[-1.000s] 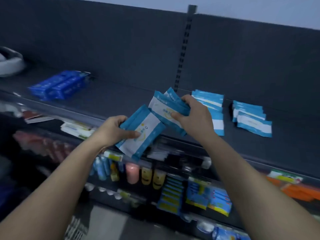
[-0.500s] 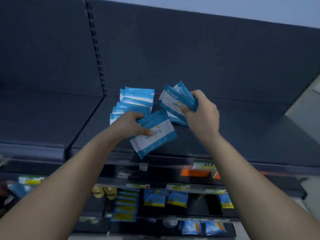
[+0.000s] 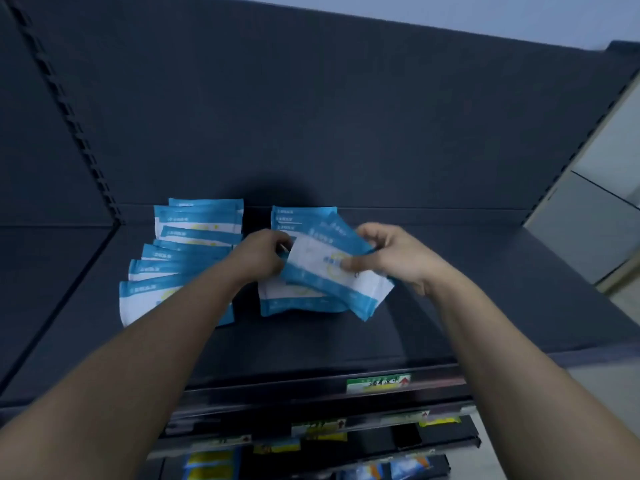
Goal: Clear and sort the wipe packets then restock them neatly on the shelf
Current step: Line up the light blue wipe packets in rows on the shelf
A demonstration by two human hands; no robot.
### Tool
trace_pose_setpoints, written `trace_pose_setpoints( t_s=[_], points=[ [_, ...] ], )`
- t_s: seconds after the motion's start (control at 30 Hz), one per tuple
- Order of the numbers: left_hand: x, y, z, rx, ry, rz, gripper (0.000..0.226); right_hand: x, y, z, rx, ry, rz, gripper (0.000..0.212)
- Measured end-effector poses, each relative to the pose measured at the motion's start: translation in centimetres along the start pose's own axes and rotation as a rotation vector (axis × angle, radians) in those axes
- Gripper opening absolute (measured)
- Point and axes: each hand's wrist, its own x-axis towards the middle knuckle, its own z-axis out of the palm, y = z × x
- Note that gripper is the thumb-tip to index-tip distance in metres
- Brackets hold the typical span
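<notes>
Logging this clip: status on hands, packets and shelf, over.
Both hands, left and right, gripping the tilted wipe packets above the right row. Left row laid overlapping. Shelf bare to the right, nothing blocking.

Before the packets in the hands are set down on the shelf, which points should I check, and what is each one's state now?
1. Right hand has a grip on the tilted packet: ok.
2. Left hand is at the packet's other end: ok.
3. Left row of packets lies overlapped in order: ok.
4. Right row is straight: not ok, the held packet lies askew over it.
5. Bare shelf to the right is free: ok.
6. Number of packets in the hands: cannot tell.
</notes>
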Motion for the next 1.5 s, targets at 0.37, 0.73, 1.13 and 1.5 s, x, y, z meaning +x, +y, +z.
trace_pose_setpoints(
  t_s=[0.37,0.73,1.13,1.5],
  points=[
    [-1.5,0.5,1.7,-0.374,0.176,-0.179,0.033,2.3,1.1,3.8,-0.538,-0.234,-0.056,0.051],
    [-6.5,0.5,3.2,-0.240,-0.043,-0.105,0.111,1.0,2.2,3.3,-0.715,-0.218,0.102,0.094],
    [-12.6,1.7,2.9,0.353,0.329,-0.103,0.065,-0.6,1.0,6.4,-1.055,0.076,-0.246,0.063],
    [-30.9,-5.8,-1.2,0.689,0.488,-0.667,0.036,-4.6,-3.6,21.1,-0.945,-0.141,-0.863,0.043]
  ],
)
